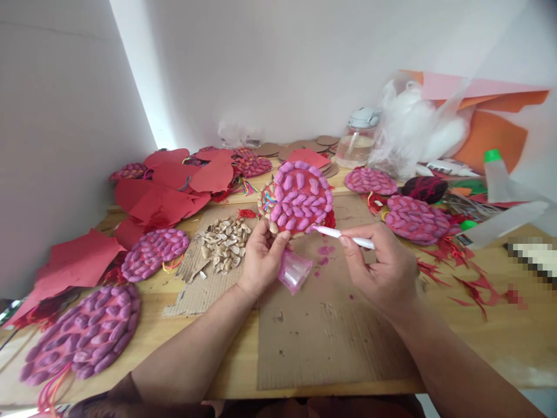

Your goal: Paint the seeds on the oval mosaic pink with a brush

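— Holding anything, was the left hand (261, 255)?
— It gripped a red disc (301, 197) covered in pink shells, raised above the cardboard sheet (331, 337) on the counter (500, 342), with a small clear cup (295, 270) pinched beneath.
— And the right hand (378, 267)?
— Closed around a white brush (343, 235), its tip touching the disc's lower edge. Unpainted shells (224, 244) lay piled just beside the left hand.

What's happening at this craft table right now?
A person's left hand holds up a round disc covered in pink shells, with a small clear cup tucked beneath it. The right hand holds a white brush, its pink tip against the disc's edge. A pile of unpainted shells lies on cardboard; similar pink discs sit around the table.
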`<control>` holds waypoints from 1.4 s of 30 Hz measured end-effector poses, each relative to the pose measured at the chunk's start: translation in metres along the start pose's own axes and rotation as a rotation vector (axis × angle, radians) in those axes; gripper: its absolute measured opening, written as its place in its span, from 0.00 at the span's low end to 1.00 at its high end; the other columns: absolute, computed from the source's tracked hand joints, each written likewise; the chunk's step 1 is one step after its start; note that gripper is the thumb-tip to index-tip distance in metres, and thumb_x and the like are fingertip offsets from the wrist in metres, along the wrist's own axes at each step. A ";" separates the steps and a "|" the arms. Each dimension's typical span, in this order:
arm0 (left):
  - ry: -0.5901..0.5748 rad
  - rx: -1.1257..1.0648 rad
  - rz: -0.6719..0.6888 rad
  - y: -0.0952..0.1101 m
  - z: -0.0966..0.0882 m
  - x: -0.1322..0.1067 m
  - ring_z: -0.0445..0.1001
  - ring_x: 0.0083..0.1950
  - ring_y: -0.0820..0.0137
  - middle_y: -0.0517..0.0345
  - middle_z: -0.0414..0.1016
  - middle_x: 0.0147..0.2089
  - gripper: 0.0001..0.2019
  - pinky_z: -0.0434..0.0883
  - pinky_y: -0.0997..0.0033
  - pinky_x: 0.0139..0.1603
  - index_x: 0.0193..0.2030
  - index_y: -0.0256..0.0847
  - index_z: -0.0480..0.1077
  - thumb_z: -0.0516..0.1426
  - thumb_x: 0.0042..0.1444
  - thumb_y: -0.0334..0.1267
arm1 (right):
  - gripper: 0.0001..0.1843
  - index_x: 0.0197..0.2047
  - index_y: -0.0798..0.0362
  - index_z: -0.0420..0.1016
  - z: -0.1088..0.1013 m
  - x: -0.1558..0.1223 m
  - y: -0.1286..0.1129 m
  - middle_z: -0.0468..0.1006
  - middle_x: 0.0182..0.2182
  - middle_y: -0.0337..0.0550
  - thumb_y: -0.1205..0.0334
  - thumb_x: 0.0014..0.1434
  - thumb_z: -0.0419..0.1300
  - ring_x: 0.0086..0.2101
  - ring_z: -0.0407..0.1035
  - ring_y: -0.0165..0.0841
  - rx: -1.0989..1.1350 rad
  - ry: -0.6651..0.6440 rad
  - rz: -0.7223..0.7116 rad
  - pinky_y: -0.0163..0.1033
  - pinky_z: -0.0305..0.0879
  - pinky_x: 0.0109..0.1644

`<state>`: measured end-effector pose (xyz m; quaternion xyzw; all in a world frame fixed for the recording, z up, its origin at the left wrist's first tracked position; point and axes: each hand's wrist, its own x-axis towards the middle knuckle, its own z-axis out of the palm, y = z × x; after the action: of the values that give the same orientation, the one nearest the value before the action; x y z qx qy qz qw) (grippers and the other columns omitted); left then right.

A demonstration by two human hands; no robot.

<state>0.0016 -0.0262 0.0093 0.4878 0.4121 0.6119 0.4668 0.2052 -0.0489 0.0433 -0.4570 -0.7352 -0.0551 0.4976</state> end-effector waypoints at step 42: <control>0.057 -0.157 -0.115 0.003 0.001 0.002 0.74 0.25 0.74 0.63 0.72 0.32 0.17 0.72 0.76 0.25 0.39 0.41 0.65 0.67 0.52 0.45 | 0.04 0.43 0.50 0.72 0.000 -0.002 -0.009 0.79 0.31 0.41 0.66 0.63 0.59 0.30 0.74 0.35 0.046 -0.076 -0.050 0.39 0.68 0.33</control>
<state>0.0021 -0.0251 0.0126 0.4075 0.4035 0.6280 0.5260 0.1991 -0.0552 0.0453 -0.4289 -0.7658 -0.0333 0.4781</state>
